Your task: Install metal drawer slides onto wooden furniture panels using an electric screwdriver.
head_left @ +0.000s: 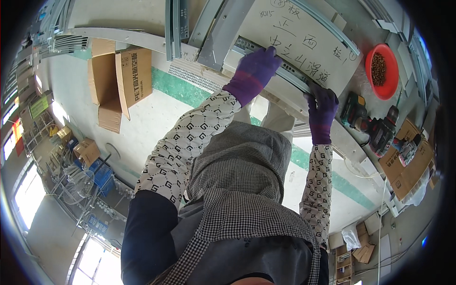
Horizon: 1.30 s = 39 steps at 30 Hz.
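- Open cardboard box (135,78) — flaps spread, at left
- Green stripe (178,89) across the pale floor (142,130)
- Smaller carton (87,152), near a blue object (101,172)
- Bright window (29,195), far left
- White plastic bag (351,237) — beside brown cardboard (365,246), lower right

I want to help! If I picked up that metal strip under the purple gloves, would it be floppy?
Probably stiff: the metal strip runs straight between the left hand and right hand. Its shiny face might feel slippery. Long and thin, it could dip if held at one end.
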Available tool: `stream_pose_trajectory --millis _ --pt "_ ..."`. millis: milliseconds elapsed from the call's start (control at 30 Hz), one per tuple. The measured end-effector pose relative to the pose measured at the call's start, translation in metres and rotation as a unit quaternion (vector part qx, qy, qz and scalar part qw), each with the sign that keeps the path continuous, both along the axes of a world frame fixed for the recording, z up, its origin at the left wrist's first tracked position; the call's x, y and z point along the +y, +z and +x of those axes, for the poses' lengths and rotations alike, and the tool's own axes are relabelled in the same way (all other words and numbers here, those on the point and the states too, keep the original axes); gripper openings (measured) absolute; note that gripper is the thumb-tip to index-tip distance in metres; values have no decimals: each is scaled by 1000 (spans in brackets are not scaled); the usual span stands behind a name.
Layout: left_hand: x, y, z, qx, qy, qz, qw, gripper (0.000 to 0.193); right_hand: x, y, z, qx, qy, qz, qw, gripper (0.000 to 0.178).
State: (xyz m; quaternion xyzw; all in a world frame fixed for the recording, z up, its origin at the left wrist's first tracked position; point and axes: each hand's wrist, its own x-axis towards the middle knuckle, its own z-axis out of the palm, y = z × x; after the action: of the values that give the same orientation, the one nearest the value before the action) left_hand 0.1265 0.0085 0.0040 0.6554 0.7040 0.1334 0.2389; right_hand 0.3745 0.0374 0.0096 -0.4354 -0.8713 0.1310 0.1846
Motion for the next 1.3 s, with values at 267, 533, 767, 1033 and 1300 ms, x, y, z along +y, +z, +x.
stream_pose_trajectory --millis 267,533,767,1033,1300 --pt "-9 8 -7 31 -59 64 996 36 -1 1 1 -14 -2 -21 1000 32" --pt "-30 15 -89 -21 55 64 996 45 2 -12 5 -10 -12 -15 1000 30" --pt "-21 -2 -113 -90 28 67 993 30 4 -12 9 50 -18 -68 996 32" --pt "-21 -12 -117 -187 51 88 977 18 1 -14 12 85 -37 -107 990 32" --pt "-24 -15 -113 -217 85 83 969 15 3 -10 12 73 -38 -138 987 31"
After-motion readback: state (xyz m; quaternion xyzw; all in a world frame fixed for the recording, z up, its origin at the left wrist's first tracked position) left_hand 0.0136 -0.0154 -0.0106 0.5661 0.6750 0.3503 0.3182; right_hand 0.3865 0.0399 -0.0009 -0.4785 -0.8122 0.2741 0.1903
